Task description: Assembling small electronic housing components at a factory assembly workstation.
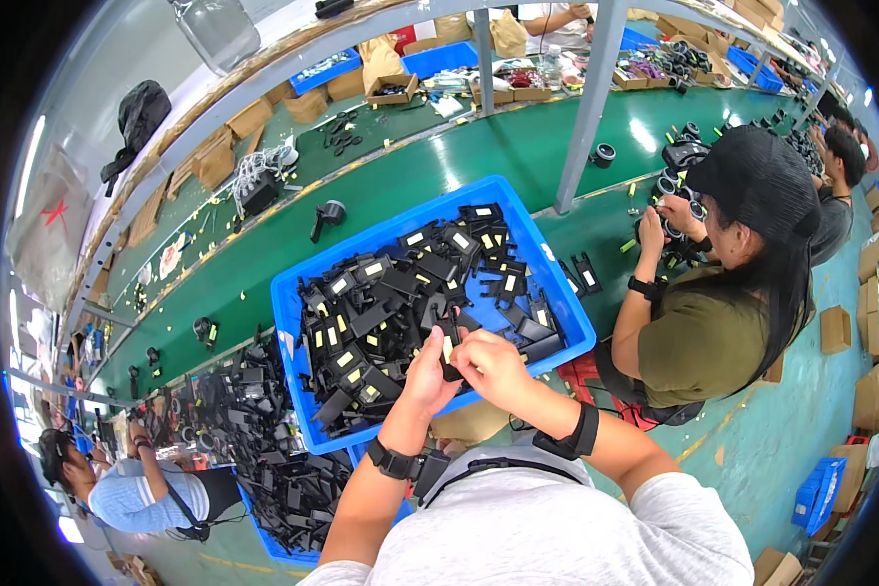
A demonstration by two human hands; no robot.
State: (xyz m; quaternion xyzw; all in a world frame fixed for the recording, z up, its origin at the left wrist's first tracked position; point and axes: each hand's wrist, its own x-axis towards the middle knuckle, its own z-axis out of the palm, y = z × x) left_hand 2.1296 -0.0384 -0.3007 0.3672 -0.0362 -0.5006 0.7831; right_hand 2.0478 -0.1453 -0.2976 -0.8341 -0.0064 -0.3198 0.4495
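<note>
Both my hands are over the near side of a blue plastic bin (281,305). A small black plastic part (448,357) with a pale yellow strip on its face is held upright between them. My left hand (428,379) grips it from the left side. On the other side, the bent fingers of my right hand (496,369) are pressed together at the part; whether they pinch the strip or the part's edge is hidden. Below and beyond lies a heap of similar black parts (369,317), many bearing pale yellow strips. Some blue bin bottom shows at the right.
A green conveyor belt (410,174) runs behind the bin, carrying a black round-headed piece (329,212). More black parts (283,488) fill another blue bin at lower left. A co-worker in a black cap (742,322) works close on my right; another (146,488) is at far left. Grey posts (588,107) rise beyond.
</note>
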